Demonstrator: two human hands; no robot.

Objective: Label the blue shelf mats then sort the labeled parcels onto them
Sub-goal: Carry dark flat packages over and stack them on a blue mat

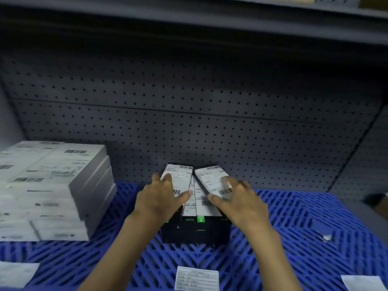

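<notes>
Head view is showing both hands, left hand (162,198) and right hand (237,199), resting fingers spread on the black parcels (196,206), apparently unclamped; long axes are running away, directly beneath the palms, on the blue mat (294,238).

Showing only blurred barcodes and print on the parcel labels (212,181) under both hands; nothing legible, mat label (196,278) included.
</notes>
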